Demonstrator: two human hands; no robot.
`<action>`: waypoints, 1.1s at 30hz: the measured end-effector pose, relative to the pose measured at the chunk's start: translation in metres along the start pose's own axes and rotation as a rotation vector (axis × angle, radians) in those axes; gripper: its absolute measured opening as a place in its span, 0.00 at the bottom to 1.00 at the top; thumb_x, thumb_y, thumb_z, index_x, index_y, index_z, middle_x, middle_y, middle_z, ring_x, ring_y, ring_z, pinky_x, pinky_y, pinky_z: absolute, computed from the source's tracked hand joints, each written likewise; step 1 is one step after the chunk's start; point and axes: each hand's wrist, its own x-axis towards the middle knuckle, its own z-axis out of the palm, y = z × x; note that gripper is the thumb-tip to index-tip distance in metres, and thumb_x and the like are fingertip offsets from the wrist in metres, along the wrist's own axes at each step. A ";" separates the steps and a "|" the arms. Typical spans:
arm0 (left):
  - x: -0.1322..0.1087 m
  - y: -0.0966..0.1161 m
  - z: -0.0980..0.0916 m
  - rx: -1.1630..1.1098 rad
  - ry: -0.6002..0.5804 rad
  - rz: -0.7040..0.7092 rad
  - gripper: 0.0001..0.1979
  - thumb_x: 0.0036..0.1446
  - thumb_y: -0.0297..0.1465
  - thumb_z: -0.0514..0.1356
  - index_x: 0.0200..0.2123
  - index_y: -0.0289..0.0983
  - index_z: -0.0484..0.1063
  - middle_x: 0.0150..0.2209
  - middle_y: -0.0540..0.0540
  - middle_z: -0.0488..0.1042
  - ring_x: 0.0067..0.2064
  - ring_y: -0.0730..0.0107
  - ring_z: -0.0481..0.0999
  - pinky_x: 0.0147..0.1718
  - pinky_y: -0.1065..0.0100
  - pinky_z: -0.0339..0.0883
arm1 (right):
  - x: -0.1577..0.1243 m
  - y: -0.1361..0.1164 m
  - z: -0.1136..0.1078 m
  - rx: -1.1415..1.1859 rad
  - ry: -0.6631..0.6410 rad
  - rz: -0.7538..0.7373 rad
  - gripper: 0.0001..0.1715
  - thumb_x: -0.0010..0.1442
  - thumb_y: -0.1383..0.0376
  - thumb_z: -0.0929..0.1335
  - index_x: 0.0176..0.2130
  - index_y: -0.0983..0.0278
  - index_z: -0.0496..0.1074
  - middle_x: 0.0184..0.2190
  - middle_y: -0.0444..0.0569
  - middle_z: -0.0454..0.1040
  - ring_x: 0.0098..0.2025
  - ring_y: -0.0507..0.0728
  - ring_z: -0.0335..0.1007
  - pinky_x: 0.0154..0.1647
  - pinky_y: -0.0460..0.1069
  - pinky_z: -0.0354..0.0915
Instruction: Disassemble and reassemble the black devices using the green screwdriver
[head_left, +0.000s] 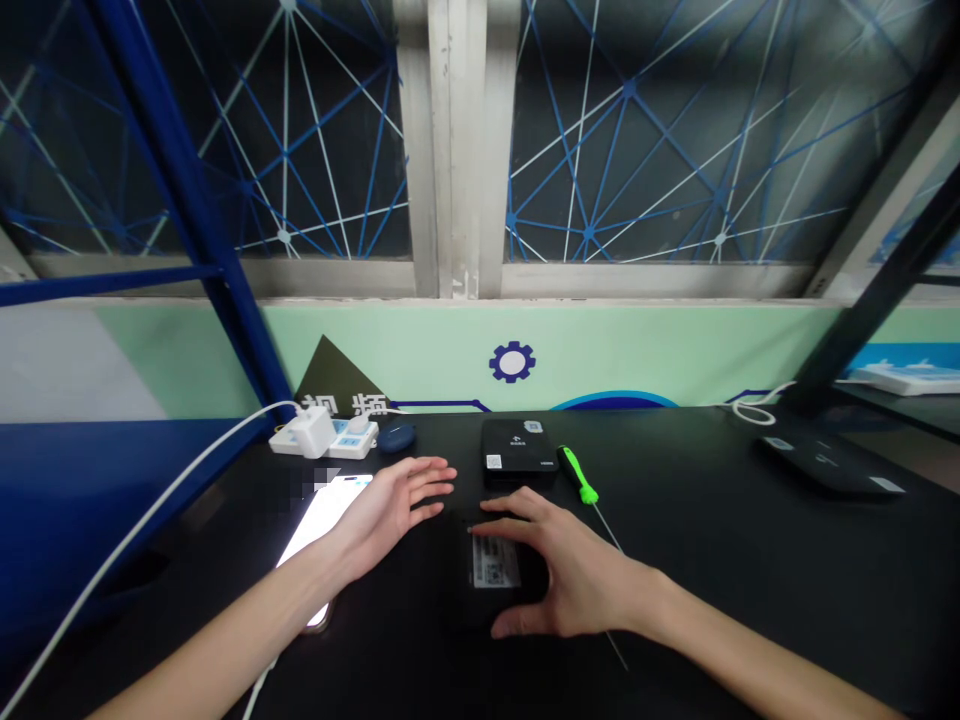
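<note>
A: Position of the dark labelled box (491, 597)?
B: On the worktop (697, 580), at the centre of the clock face, with twelve straight ahead; pale label (495, 560) uppermost, outer edges partly lost against black.

A: Right hand (562, 570)?
B: Arched over the box from three o'clock. Fingers spread wide, index toward eleven, thumb toward six. Firm grip or light hover: cannot tell.

A: Left hand (409, 495)?
B: Between ten and eleven o'clock, apart from the box. Fingers loosely parted, nothing held. Lit phone (315, 540) farther out, near nine.

A: Sound handling of the box, by judgement?
B: Set thumb and fingers low on opposite walls, clear of the label. Press evenly; keep level during any shift. Probably steadier with left-hand support at the nine o'clock edge.

A: Likely hazards?
B: Green-handled screwdriver (581, 478), handle between one and two o'clock, shaft passing beneath the right wrist toward five. Avoid dragging across it. Also leave room for the second black box (517, 448), just past twelve.
</note>
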 end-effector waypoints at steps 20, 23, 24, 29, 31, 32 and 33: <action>0.003 -0.001 -0.001 -0.001 0.019 0.004 0.11 0.63 0.32 0.57 0.43 0.33 0.76 0.53 0.35 0.75 0.51 0.58 0.76 0.47 0.62 0.69 | -0.001 0.004 0.001 -0.002 -0.034 -0.029 0.51 0.45 0.46 0.77 0.64 0.55 0.64 0.67 0.51 0.59 0.65 0.67 0.55 0.66 0.62 0.53; 0.002 -0.001 -0.001 -0.002 0.019 0.012 0.11 0.63 0.32 0.57 0.43 0.33 0.76 0.53 0.35 0.75 0.51 0.57 0.76 0.48 0.62 0.69 | 0.000 0.005 0.002 0.011 -0.014 -0.042 0.52 0.44 0.45 0.77 0.64 0.55 0.64 0.66 0.50 0.60 0.65 0.66 0.56 0.66 0.61 0.54; 0.001 -0.001 -0.001 -0.001 0.018 0.013 0.11 0.63 0.32 0.57 0.43 0.33 0.76 0.53 0.35 0.75 0.51 0.57 0.76 0.48 0.61 0.69 | 0.000 0.006 0.002 0.009 -0.007 -0.045 0.52 0.44 0.44 0.77 0.64 0.54 0.64 0.66 0.50 0.60 0.64 0.66 0.56 0.66 0.61 0.54; 0.000 0.000 0.000 -0.003 0.012 0.012 0.11 0.63 0.32 0.57 0.43 0.33 0.76 0.53 0.35 0.75 0.52 0.57 0.75 0.47 0.62 0.69 | 0.001 0.005 0.001 -0.026 0.000 -0.056 0.51 0.45 0.43 0.76 0.63 0.54 0.65 0.65 0.51 0.61 0.62 0.66 0.58 0.64 0.61 0.56; 0.000 0.000 0.000 -0.007 0.008 0.017 0.11 0.63 0.32 0.57 0.43 0.33 0.76 0.53 0.35 0.75 0.52 0.57 0.75 0.47 0.62 0.69 | 0.002 0.004 -0.001 -0.039 -0.004 -0.055 0.51 0.46 0.42 0.75 0.63 0.54 0.65 0.65 0.52 0.62 0.61 0.66 0.58 0.64 0.61 0.56; 0.000 0.000 0.000 -0.009 0.008 0.018 0.11 0.63 0.32 0.57 0.43 0.33 0.76 0.52 0.35 0.75 0.51 0.57 0.75 0.47 0.62 0.69 | 0.002 0.003 -0.001 -0.043 -0.007 -0.053 0.51 0.46 0.42 0.75 0.63 0.55 0.65 0.65 0.52 0.62 0.61 0.67 0.58 0.64 0.61 0.56; 0.000 0.000 0.000 -0.010 0.007 0.016 0.11 0.63 0.32 0.57 0.43 0.33 0.76 0.52 0.35 0.75 0.51 0.57 0.76 0.47 0.62 0.69 | 0.002 0.002 -0.002 -0.046 -0.011 -0.048 0.51 0.47 0.42 0.75 0.64 0.55 0.65 0.65 0.52 0.62 0.62 0.67 0.58 0.64 0.61 0.56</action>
